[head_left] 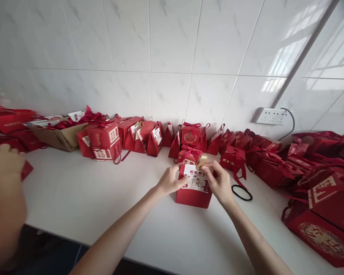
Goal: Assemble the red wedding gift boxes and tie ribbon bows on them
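Your left hand (169, 179) grips the upper left edge of the red square paper gift box (193, 193) with a white picture label, standing on the white worktop (103, 198) near the row of red ribbon-tied boxes (235, 158); your right hand (219, 181) pinches a small gold foil-wrapped piece (201, 161) at its top. A loose pinch could drop the piece among those boxes; hard pressure may crumple the card.

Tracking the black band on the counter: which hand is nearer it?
Right. The right hand, pinching a gold piece, is just left of the band; the left hand grips the box, farther left.
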Demonstrator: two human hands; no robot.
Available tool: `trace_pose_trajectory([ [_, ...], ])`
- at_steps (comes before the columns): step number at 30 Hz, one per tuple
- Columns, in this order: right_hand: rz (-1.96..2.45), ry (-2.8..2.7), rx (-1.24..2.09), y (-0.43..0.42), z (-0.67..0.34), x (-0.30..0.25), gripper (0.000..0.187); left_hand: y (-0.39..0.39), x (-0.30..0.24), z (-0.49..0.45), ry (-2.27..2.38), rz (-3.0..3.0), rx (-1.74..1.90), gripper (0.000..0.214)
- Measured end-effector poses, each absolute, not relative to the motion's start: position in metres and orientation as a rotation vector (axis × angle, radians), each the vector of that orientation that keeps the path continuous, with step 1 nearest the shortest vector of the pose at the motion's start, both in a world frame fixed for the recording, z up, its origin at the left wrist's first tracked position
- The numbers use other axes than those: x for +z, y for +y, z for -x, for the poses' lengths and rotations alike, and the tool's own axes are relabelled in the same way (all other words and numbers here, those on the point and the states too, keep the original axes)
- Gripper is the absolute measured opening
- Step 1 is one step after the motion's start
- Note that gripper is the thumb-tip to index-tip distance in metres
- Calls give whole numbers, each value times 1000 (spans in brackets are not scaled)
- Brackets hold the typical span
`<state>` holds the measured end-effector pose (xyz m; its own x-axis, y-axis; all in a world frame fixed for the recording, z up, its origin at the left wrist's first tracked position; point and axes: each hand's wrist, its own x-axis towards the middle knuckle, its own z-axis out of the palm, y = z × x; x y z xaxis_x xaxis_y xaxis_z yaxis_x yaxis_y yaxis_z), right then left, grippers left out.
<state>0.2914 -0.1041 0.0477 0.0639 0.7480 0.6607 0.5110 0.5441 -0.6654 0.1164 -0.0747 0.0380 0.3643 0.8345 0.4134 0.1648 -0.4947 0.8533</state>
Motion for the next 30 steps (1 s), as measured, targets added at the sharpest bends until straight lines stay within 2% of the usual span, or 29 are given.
trace_pose_trajectory([
  [5,1043,-1565,181,-106,-289,38,19,-78,45,-142,857,-1840,1539,14],
  [9,997,-1613,197,-107,-288,38,16,-84,38,-148,931,-1884,1633,14],
  [12,976,-1626,211,-109,-285,38,17,-86,33,-143,881,-1989,1820,4],
  [15,953,-1660,210,-114,-282,39,16,-87,33,-135,645,-2204,1986,14],
  [22,834,-1748,227,-126,-291,40,7,-94,40,-133,389,-2379,1850,37],
  [30,826,-1699,251,-132,-295,42,9,-103,37,-143,453,-2262,1905,35],
])
